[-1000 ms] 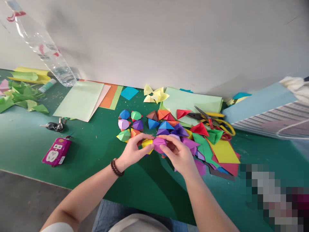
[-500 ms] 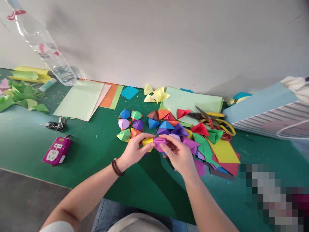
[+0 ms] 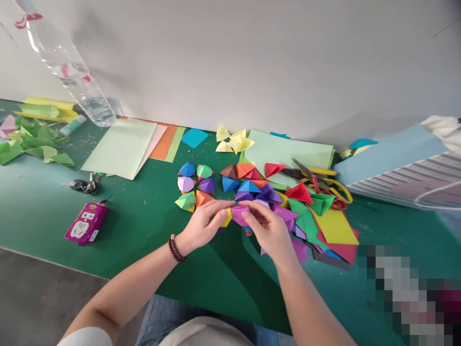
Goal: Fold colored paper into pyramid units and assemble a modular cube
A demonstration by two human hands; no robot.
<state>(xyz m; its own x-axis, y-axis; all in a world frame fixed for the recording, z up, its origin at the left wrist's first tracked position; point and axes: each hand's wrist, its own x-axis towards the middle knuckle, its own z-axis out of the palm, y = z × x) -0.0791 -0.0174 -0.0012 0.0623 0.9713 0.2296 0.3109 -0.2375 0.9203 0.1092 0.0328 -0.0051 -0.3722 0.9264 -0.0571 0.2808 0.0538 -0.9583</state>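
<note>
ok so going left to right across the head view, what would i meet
Green paper scraps, purple socket block, dark bracelet, left hand, folded magenta paper, right hand, flat yellow sheet, striped bag.

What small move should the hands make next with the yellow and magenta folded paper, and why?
Probably a gentle push of the magenta piece toward the yellow piece: the right hand pinches the first, the left hand the second, and the two appear to meet side by side.
</note>
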